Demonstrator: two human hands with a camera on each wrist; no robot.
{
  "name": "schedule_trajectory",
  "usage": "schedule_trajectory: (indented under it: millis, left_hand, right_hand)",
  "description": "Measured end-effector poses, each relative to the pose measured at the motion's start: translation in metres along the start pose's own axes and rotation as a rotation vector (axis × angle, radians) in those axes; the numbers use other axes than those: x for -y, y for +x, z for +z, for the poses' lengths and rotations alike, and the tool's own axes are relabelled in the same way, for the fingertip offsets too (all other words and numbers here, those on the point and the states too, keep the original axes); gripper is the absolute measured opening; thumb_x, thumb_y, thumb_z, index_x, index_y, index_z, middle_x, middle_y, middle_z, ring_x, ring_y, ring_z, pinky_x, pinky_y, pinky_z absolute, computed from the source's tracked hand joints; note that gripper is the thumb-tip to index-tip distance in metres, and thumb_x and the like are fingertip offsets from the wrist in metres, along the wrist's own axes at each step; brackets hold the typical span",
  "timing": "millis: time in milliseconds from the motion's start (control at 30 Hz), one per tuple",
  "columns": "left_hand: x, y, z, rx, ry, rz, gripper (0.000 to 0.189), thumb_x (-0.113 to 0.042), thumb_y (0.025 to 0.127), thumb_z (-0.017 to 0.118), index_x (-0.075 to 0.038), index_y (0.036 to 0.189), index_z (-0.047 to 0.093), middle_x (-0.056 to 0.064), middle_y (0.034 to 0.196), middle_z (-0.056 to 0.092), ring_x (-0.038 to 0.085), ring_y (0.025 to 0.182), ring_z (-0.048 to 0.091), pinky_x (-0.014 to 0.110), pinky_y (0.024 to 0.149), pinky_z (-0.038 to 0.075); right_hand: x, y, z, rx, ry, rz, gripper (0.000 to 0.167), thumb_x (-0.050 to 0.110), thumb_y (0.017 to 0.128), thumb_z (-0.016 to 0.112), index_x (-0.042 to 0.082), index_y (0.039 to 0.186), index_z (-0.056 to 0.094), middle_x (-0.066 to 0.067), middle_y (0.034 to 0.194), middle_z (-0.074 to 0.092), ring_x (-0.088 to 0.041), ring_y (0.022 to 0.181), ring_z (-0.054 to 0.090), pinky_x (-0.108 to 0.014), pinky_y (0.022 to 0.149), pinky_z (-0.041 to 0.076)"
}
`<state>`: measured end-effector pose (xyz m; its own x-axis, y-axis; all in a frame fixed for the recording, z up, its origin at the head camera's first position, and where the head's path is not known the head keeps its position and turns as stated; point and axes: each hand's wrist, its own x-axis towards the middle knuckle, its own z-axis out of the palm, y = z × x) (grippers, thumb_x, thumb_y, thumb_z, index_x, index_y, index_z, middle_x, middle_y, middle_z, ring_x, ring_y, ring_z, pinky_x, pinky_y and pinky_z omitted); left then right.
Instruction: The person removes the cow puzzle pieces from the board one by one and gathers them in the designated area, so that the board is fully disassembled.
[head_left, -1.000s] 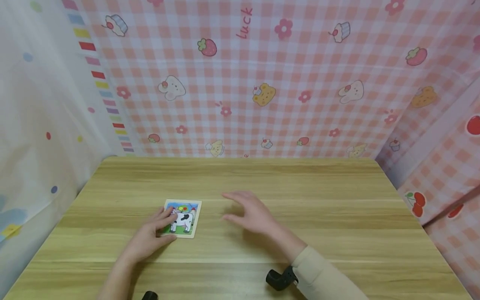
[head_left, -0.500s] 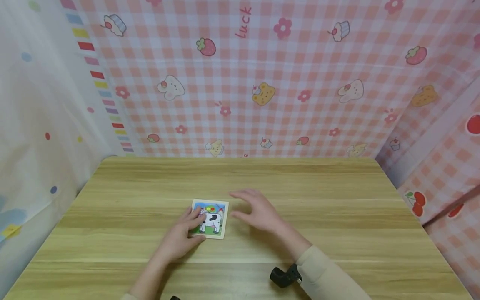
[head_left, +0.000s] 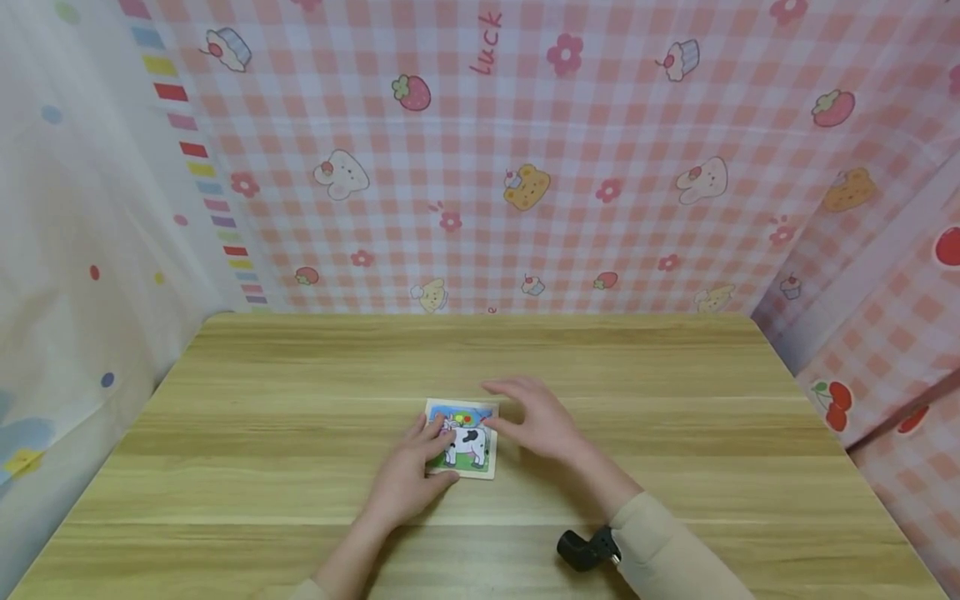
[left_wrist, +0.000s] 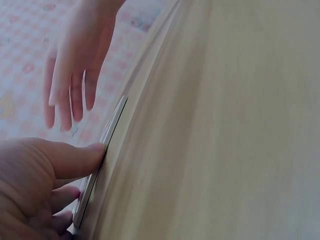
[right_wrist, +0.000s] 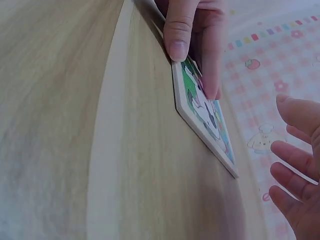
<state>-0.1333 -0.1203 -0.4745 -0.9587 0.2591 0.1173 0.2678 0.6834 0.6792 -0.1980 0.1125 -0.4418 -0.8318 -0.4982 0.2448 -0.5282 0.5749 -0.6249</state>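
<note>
Seems at step of positioning cow-picture board [head_left: 469,443], flat on table [head_left: 675,417], pressed by L hand [head_left: 409,477] w/ fairly straight fingers on top and thumb at near edge, i.e. not clenched. Prob. calls next for bringing R hand [head_left: 542,422], relaxed, holding nothing, just beside R edge, onto that edge. Cannot tell any pinch by L thumb; cannot see L part of print under fingers, nor L sleeve [head_left: 309,592] beyond bottom cut-off, nor print in L wrist view, only thin side.
</note>
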Motion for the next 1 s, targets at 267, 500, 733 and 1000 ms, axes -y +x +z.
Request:
schedule_trajectory:
  millis: [267, 500, 733, 1000]
  left_hand:
    - [-0.020, 0.004, 0.016, -0.005, 0.009, 0.018, 0.055, -0.013, 0.086, 0.082, 0.001, 0.137, 0.065, 0.022, 0.155, 0.047, 0.048, 0.148, 0.033, 0.066, 0.116, 0.030]
    - [-0.029, 0.007, 0.027, -0.020, 0.025, 0.017, 0.055, -0.012, 0.085, 0.082, 0.002, 0.136, 0.065, 0.023, 0.153, 0.048, 0.050, 0.147, 0.035, 0.066, 0.116, 0.032]
    - [-0.038, 0.012, 0.036, -0.042, 0.038, 0.025, 0.054, -0.013, 0.085, 0.082, 0.003, 0.134, 0.066, 0.026, 0.152, 0.049, 0.051, 0.145, 0.036, 0.066, 0.115, 0.034]
    - [-0.048, 0.018, 0.048, -0.091, 0.063, 0.009, 0.054, -0.012, 0.084, 0.082, 0.003, 0.134, 0.067, 0.027, 0.150, 0.050, 0.053, 0.144, 0.037, 0.065, 0.114, 0.036]
  right_hand:
    - [-0.011, -0.007, -0.003, -0.011, 0.036, 0.048, 0.051, 0.017, 0.093, 0.078, 0.006, 0.140, 0.063, -0.013, 0.141, 0.063, -0.037, 0.133, 0.054, -0.061, 0.114, 0.038]
    - [-0.018, -0.010, -0.008, -0.037, 0.044, 0.076, 0.050, 0.017, 0.092, 0.078, 0.004, 0.139, 0.063, -0.015, 0.138, 0.065, -0.037, 0.132, 0.056, -0.059, 0.115, 0.038]
    - [-0.022, -0.012, -0.014, -0.057, 0.050, 0.103, 0.048, 0.016, 0.094, 0.076, 0.003, 0.139, 0.063, -0.016, 0.137, 0.065, -0.039, 0.131, 0.056, -0.060, 0.114, 0.039]
    - [-0.026, -0.013, -0.016, -0.070, 0.046, 0.131, 0.045, 0.017, 0.096, 0.074, 0.004, 0.138, 0.064, -0.016, 0.135, 0.066, -0.038, 0.129, 0.057, -0.059, 0.113, 0.041]
